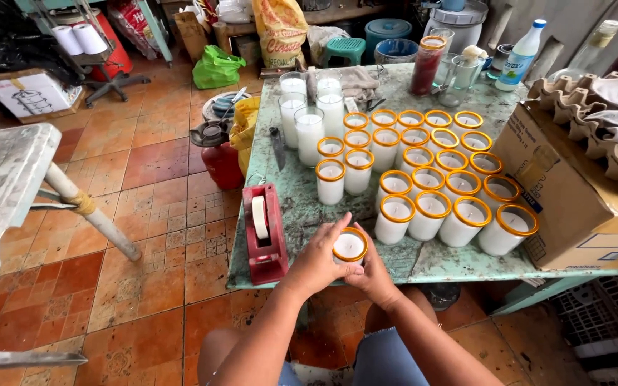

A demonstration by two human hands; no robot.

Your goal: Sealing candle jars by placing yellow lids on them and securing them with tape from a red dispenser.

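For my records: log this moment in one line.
left hand + right hand: clasp glass candle | tape dispenser alongside | table

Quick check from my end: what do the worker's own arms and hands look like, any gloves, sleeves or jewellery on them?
The left hand and right hand are bare: no gloves, and no rings, watch or bracelet show. Both forearms are uncovered up to the bottom edge of the picture, with no sleeve in view. Below them, denim shorts show.
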